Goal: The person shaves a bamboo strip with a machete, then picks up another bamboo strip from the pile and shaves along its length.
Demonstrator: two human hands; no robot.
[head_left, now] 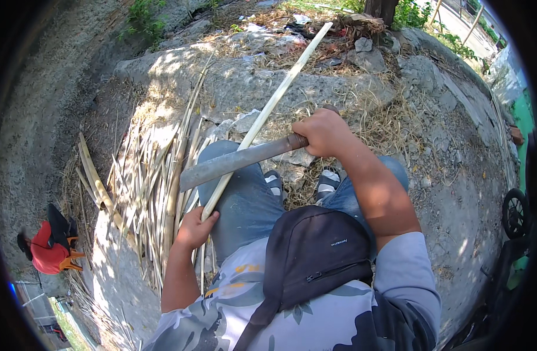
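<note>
A long pale bamboo strip [270, 104] slants up and away from my lap, its near end gripped in my left hand [194, 228] beside my left knee. My right hand [324, 133] is closed round the handle of a machete [239, 162]. The broad grey blade points left and crosses the strip a little above my left hand. It appears to lie against the strip; whether it bites into it I cannot tell. Both forearms are bare, and a black sling bag [315, 257] rests on my front.
Many split bamboo strips [157, 187] lie piled to my left, with thicker bamboo pieces [98, 181] beyond. A person in red [49, 250] sits on an orange chair [74, 257] at far left. Curly shavings [373, 111] litter the ground ahead. A wheel [515, 213] stands at far right.
</note>
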